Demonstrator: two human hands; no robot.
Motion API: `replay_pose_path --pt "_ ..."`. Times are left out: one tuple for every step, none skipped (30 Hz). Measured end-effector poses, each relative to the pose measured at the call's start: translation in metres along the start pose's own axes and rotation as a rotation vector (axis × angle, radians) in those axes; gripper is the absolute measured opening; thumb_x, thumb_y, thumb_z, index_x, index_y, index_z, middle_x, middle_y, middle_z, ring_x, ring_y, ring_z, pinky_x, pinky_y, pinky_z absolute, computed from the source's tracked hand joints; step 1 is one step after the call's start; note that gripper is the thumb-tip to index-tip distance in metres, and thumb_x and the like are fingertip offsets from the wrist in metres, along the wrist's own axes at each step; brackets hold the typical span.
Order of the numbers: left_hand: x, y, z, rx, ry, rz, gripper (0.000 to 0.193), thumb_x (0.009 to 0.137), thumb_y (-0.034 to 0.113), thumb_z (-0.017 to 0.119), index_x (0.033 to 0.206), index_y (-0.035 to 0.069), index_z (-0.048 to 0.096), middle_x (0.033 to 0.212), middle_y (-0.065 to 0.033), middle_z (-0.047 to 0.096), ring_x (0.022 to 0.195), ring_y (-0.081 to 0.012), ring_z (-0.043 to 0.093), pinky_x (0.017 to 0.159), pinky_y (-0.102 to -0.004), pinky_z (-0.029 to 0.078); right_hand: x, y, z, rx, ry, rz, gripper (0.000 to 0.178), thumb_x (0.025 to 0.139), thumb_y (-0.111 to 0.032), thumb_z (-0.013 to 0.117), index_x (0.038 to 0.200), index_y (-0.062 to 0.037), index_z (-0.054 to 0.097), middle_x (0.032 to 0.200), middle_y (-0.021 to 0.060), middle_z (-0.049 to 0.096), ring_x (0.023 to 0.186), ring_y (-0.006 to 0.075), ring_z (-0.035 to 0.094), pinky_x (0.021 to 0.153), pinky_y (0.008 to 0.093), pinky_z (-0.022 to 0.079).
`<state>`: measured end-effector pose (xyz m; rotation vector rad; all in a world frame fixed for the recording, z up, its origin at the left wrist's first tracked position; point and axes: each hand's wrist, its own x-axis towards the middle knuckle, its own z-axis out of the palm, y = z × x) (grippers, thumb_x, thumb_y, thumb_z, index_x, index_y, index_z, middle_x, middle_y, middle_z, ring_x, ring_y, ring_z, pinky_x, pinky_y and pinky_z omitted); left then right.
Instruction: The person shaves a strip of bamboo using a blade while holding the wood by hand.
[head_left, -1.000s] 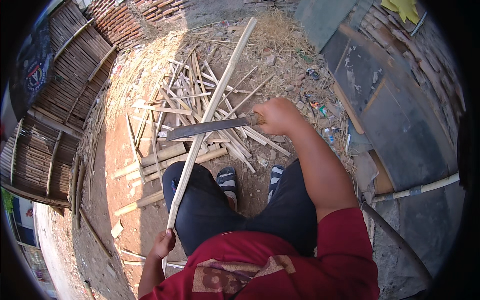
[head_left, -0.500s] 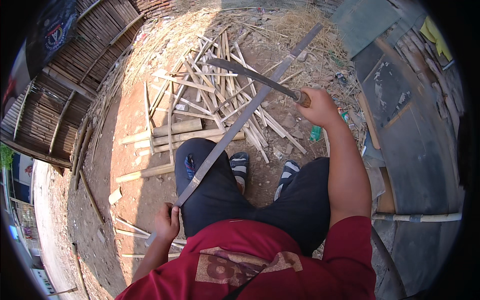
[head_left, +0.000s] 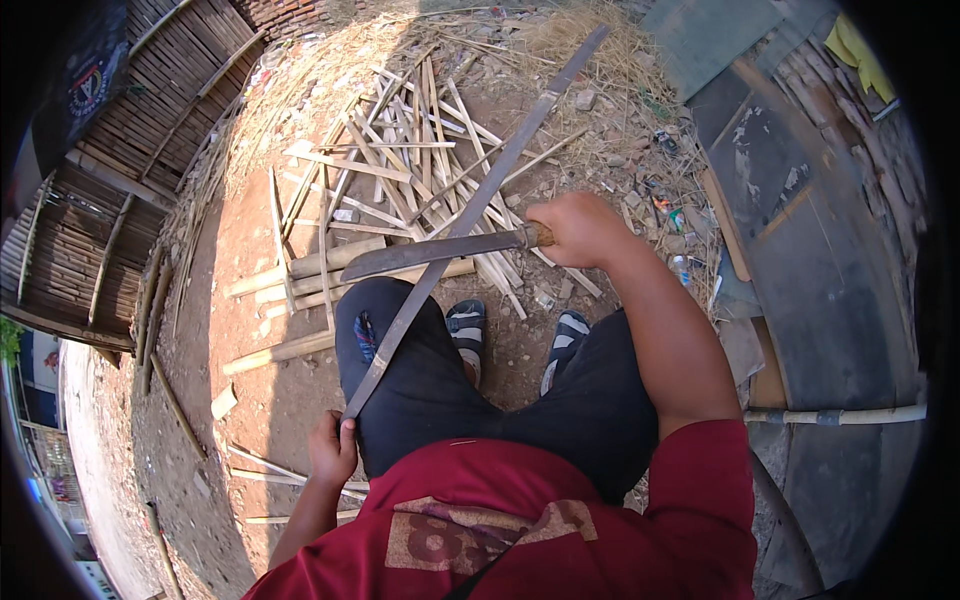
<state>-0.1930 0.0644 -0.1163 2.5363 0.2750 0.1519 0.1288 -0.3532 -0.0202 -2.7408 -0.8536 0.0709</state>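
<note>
My left hand (head_left: 332, 450) is closed around the near end of a long, flat, grey-brown strip (head_left: 505, 165), probably bamboo. That strip slants over my left thigh and away to the upper right. In my right hand (head_left: 580, 232) is the wooden handle of a machete (head_left: 430, 255), its dark blade pointing left. The blade crosses over the strip just beyond my left knee; whether they touch I cannot tell. Beyond my feet lies a loose heap of pale split bamboo strips (head_left: 385, 165).
Thicker bamboo poles (head_left: 280, 352) lie on the dirt left of my knees. A slatted bamboo wall (head_left: 190, 75) stands far left. Dark worn boards (head_left: 800, 270) line the right side, with a pale pole (head_left: 850, 415) near my right elbow. Dry straw (head_left: 590, 50) lies at the back.
My right hand has come down and a little left with the machete. The blade has swung lower, from over the heap to near my left knee. My left hand stays on the strip.
</note>
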Motion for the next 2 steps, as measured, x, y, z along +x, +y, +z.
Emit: replay_pose_path --pt "-0.0037 -0.0041 -0.0010 -0.031 -0.026 -0.029 0.036 0.102 0.036 0.058 0.092 0.001 0.060 0.071 -0.0184 0.062 0.066 -0.0356 0.064 0.060 -0.0455 0.046 -0.0019 -0.0106 -0.0026 -0.115 -0.105 -0.102 0.045 0.077 -0.031 0.077 0.116 -0.0089 0.071 0.101 0.0221 0.072 0.097 0.0374 0.070 0.085 0.0457 0.055" --pt "-0.0092 -0.0065 -0.0011 -0.031 -0.032 -0.036 0.036 0.102 0.036 0.058 0.092 0.001 0.060 0.071 -0.0184 0.062 0.066 -0.0356 0.064 0.060 -0.0455 0.046 0.0004 -0.0045 -0.0031 0.048 -0.024 0.058 0.048 0.077 -0.034 0.078 0.118 -0.0100 0.071 0.103 0.0229 0.071 0.099 0.0369 0.070 0.087 0.0447 0.055"
